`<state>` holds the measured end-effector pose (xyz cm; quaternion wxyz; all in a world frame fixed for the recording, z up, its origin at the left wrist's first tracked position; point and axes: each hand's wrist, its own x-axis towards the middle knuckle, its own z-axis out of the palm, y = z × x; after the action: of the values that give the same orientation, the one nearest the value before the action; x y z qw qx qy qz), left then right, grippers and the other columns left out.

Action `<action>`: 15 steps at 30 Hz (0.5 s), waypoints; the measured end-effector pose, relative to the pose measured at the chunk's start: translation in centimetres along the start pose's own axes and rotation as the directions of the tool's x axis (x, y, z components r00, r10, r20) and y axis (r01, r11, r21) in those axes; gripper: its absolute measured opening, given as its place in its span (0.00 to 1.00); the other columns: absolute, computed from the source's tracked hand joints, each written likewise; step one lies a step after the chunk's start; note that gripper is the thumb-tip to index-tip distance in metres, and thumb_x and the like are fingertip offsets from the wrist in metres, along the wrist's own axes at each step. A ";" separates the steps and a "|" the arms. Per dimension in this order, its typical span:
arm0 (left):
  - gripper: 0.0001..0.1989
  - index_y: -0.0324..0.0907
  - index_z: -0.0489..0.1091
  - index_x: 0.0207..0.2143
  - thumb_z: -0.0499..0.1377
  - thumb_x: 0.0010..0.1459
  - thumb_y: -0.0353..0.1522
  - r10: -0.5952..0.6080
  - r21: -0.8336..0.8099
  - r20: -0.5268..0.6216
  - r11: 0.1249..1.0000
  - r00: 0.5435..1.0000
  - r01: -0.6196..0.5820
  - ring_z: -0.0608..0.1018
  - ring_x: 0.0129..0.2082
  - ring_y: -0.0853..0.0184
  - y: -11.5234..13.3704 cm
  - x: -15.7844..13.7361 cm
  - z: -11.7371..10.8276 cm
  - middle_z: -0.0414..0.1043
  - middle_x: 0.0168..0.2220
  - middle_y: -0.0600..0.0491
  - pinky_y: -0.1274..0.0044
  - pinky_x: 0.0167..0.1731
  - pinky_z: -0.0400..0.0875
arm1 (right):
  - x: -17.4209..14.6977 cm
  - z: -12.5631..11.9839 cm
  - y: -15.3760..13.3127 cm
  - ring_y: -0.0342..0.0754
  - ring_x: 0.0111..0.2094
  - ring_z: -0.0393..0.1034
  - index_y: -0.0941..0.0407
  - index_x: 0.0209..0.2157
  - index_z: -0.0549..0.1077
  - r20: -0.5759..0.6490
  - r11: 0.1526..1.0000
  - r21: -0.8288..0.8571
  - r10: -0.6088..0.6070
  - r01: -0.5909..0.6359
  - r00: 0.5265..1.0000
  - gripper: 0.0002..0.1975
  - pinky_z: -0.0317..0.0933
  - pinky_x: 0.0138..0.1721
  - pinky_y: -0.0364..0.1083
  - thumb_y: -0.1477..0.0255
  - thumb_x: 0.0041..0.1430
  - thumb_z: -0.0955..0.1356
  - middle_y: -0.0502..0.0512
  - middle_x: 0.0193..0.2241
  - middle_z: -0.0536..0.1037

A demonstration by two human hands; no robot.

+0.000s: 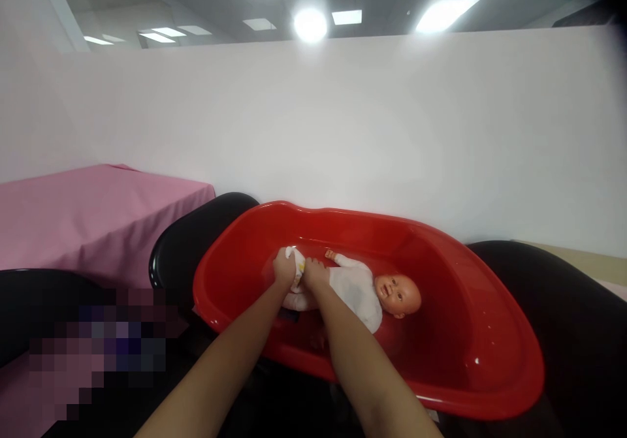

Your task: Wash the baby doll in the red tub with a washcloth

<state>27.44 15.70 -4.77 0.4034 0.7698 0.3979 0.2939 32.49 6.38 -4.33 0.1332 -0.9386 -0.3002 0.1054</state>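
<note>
A baby doll (pixel 399 294) in a white long-sleeved top lies on its back in a red baby bathtub (pixel 490 333), its head to the right. Over the doll's lower body, my left hand (pixel 285 268) is closed on the edge of a small white cloth piece with a yellow print (pixel 296 263). My right hand (pixel 314 275) is closed at the other side of this cloth, close to the doll's waist. Whether the cloth is a garment on the doll I cannot tell. My hands and forearms hide part of the legs.
Black chairs stand left and right of the tub, one a black chair (pixel 196 235) at its left end. Farther left is a table under a pink cloth (pixel 108 209). A white wall (pixel 313 125) rises behind the tub. A blurred patch covers the lower left.
</note>
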 end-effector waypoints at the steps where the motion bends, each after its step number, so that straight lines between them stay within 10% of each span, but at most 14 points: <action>1: 0.05 0.42 0.68 0.36 0.54 0.64 0.33 -0.004 -0.020 -0.012 1.000 1.000 0.004 0.77 0.37 0.62 0.0 0.0 0.0 0.76 0.38 0.47 0.75 0.36 0.65 | 0.1 0.1 0.0 0.60 0.58 0.65 0.59 0.55 0.68 0.003 1.000 0.002 0.005 -0.005 1.000 0.26 0.58 0.56 0.57 0.71 0.54 0.71 0.67 0.56 0.71; 8: 0.12 0.41 0.67 0.45 0.60 0.60 0.36 -0.023 -0.309 0.025 0.951 0.999 0.029 0.77 0.41 0.65 0.4 -0.1 0.6 0.75 0.43 0.48 0.77 0.39 0.68 | 0.1 -0.6 0.0 0.60 0.58 0.65 0.59 0.54 0.67 -0.028 0.987 0.143 0.081 -0.076 0.996 0.21 0.60 0.54 0.57 0.70 0.59 0.67 0.66 0.56 0.70; 15: 0.05 0.42 0.67 0.35 0.61 0.56 0.29 0.014 -0.076 0.066 0.997 0.998 -0.009 0.76 0.37 0.65 0.2 0.0 0.4 0.76 0.37 0.50 0.77 0.36 0.66 | -0.1 -0.4 -0.1 0.60 0.58 0.65 0.59 0.55 0.67 -0.009 0.993 0.104 0.057 -0.056 0.998 0.25 0.59 0.56 0.57 0.71 0.55 0.70 0.66 0.55 0.71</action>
<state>27.81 15.48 -4.75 0.4436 0.7655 0.3685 0.2853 32.43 6.35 -3.93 0.1807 -0.9391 -0.2669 0.1190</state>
